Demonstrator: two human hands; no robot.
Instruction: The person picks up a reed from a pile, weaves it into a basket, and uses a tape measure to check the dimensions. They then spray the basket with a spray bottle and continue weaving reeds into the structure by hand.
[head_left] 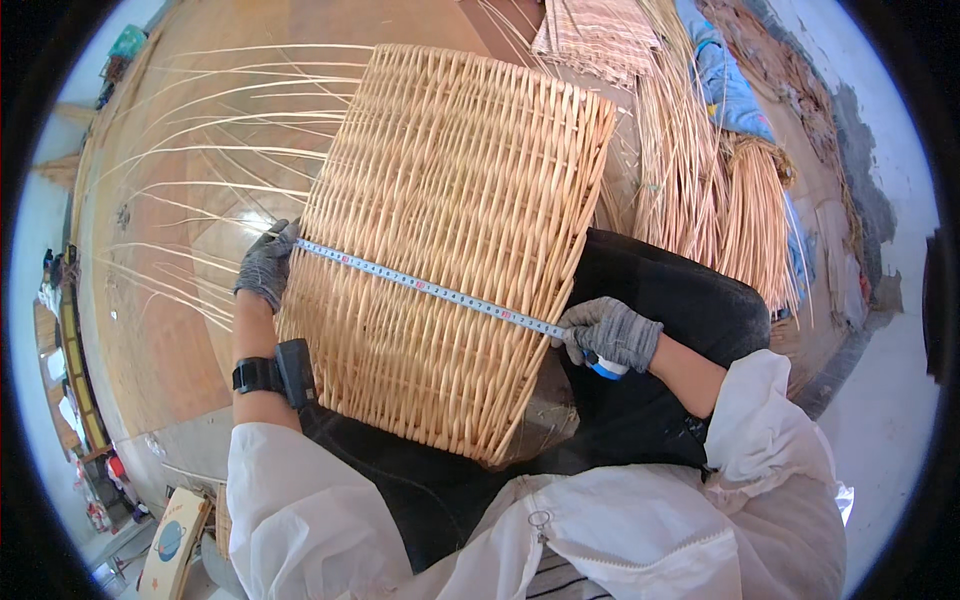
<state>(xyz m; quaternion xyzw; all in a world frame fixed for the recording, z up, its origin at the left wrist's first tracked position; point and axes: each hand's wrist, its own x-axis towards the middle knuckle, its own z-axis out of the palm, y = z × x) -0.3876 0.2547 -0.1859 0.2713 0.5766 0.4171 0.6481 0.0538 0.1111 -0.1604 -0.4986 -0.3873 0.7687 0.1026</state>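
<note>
A rectangular woven wicker panel lies across my black-trousered legs, with long loose strands fanning out from its left side. A pale tape is stretched across its lower middle. My left hand, in a grey glove, is closed at the panel's left edge on the end of the tape. My right hand, also gloved, grips the blue-and-white tape measure case at the right edge, its fingers wrapped round it.
Bundles of pale canes lie at the back right beside stacked woven sheets and blue cloth. Wooden boards lie at the left. A cardboard box is at the lower left, and a stained wall stands at the right.
</note>
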